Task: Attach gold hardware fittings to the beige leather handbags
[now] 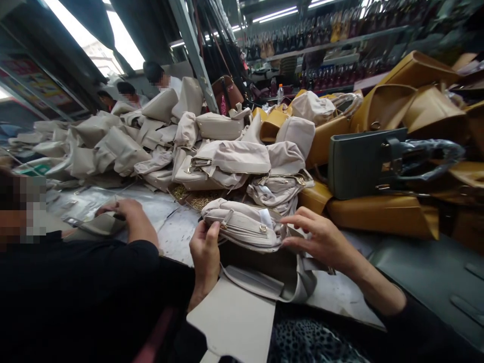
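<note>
A beige handbag [242,226] with zips and a white tag lies on the worktable [174,237] in front of me. My left hand [205,254] is closed round its left end, thumb on top. At the bag's right end, my right hand [321,238] grips the edge with curled fingers. A flat beige panel [234,317] and a folded beige piece [272,282] lie just below the bag, near my body.
A co-worker in a black sleeve [75,282] sits at my left, a hand [130,217] resting on a beige piece. Heaps of beige bags [159,136] fill the table's back, with tan bags [381,212] and a grey bag [359,161] at right. Other people work far back.
</note>
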Motion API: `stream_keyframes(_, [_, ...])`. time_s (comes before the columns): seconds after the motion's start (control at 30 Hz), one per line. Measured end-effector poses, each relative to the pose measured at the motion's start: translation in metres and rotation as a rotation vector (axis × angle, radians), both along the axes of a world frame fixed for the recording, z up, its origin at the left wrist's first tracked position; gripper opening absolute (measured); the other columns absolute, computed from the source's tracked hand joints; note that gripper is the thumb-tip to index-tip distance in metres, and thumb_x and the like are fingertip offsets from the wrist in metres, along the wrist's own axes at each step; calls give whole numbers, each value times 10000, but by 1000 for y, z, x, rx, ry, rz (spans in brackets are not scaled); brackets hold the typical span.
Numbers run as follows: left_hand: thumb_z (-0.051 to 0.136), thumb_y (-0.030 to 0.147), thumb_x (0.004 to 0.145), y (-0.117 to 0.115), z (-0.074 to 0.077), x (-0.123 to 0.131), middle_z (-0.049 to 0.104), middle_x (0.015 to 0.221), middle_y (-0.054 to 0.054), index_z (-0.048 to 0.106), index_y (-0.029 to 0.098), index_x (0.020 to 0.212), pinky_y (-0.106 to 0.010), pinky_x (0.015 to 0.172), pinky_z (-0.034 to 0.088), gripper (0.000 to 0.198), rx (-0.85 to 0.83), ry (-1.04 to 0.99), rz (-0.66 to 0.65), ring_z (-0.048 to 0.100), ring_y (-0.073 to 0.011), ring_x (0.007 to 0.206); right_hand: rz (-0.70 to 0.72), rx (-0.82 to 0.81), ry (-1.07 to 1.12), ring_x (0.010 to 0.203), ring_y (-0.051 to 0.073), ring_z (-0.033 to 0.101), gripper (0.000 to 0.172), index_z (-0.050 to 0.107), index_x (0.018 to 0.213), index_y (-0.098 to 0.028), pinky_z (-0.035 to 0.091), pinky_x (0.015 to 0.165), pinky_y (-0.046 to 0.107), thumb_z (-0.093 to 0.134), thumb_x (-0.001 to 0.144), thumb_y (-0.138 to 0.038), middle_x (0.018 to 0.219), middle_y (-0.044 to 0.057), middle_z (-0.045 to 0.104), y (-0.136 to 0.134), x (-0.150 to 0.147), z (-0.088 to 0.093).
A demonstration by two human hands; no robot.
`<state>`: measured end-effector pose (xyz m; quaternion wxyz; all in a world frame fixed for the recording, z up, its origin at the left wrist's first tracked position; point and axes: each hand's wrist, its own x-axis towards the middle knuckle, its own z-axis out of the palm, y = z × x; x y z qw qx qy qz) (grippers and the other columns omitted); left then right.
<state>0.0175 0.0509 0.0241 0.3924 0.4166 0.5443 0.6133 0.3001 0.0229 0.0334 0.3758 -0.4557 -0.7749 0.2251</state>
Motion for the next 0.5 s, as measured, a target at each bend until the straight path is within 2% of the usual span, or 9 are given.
stream_keyframes(0.07, [691, 461, 852, 0, 1, 0, 751, 922, -33, 715, 158, 1029, -274, 765, 511, 352, -13, 7, 4, 678, -210, 846, 27, -91, -34, 757, 179, 628, 359, 718, 1214, -272, 487, 675, 279, 785, 891, -414, 868, 10, 674, 1, -5, 2])
stream_keyframes(0.13, [682, 472, 855, -1, 2, 0, 746, 907, -30, 706, 162, 1022, -274, 750, 509, 353, -20, 32, 3, 673, -208, 827, 72, -169, -19, 724, 173, 638, 213, 756, 1071, -260, 478, 659, 272, 756, 914, -405, 812, -3, 696, 2, -11, 3])
stream_keyframes(0.2, [658, 485, 869, -3, 4, -1, 748, 939, -42, 698, 163, 1027, -285, 787, 515, 362, -9, 71, -26, 677, -220, 877, 68, -187, 56, 752, 177, 663, 168, 747, 935, -241, 485, 668, 267, 692, 959, -398, 834, 7, 727, 2, -15, 3])
stream_keyframes(0.37, [572, 548, 941, -8, 8, -5, 732, 1192, -88, 687, 188, 1165, -343, 1002, 490, 439, 81, 217, -99, 643, -280, 1172, -163, -13, 253, 720, 164, 667, 143, 703, 969, -230, 502, 675, 262, 644, 976, -361, 863, 11, 729, 4, -15, 13])
stream_keyframes(0.5, [522, 630, 959, -10, 8, -6, 711, 1260, -104, 680, 202, 1218, -375, 1102, 443, 525, 100, 243, -94, 588, -300, 1292, -241, 110, 273, 795, 174, 684, 122, 681, 1009, -236, 512, 756, 278, 617, 988, -337, 933, 22, 727, 5, -18, 25])
